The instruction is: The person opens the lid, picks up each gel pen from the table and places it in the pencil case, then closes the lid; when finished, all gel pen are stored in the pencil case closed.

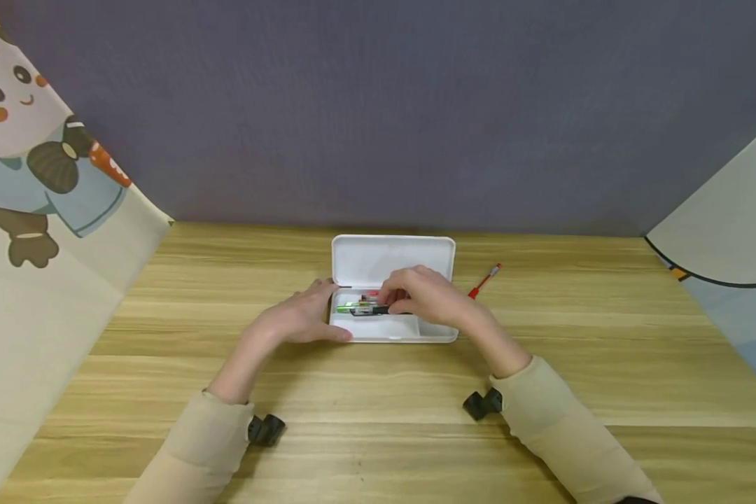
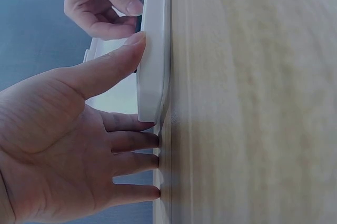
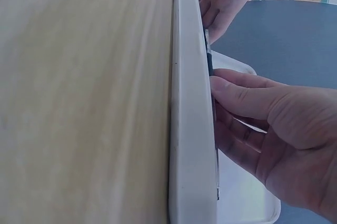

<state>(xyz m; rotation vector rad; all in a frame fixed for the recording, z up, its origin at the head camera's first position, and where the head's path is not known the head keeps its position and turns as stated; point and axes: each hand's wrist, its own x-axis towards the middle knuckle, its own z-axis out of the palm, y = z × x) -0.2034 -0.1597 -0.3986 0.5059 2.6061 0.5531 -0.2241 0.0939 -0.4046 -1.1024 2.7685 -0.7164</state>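
A white pencil case (image 1: 378,329) lies on the table with its lid (image 1: 365,259) raised at the back. Several pens lie in its long compartment, among them one with a bright green end (image 1: 345,308). My right hand (image 1: 425,294) reaches into the case and pinches a black pen (image 1: 380,310) between thumb and fingers, low over the others. At the case's left end is my left hand (image 1: 296,318), its thumb (image 2: 118,63) on the front rim and its straight fingers (image 2: 134,163) spread along the side. The right hand hides part of the compartment.
To the right of the case, a red pen (image 1: 485,280) lies on the wooden table (image 1: 378,420). A dark upright panel (image 1: 390,112) stands behind the table's back edge. Cartoon-printed sheets (image 1: 82,280) flank the table.
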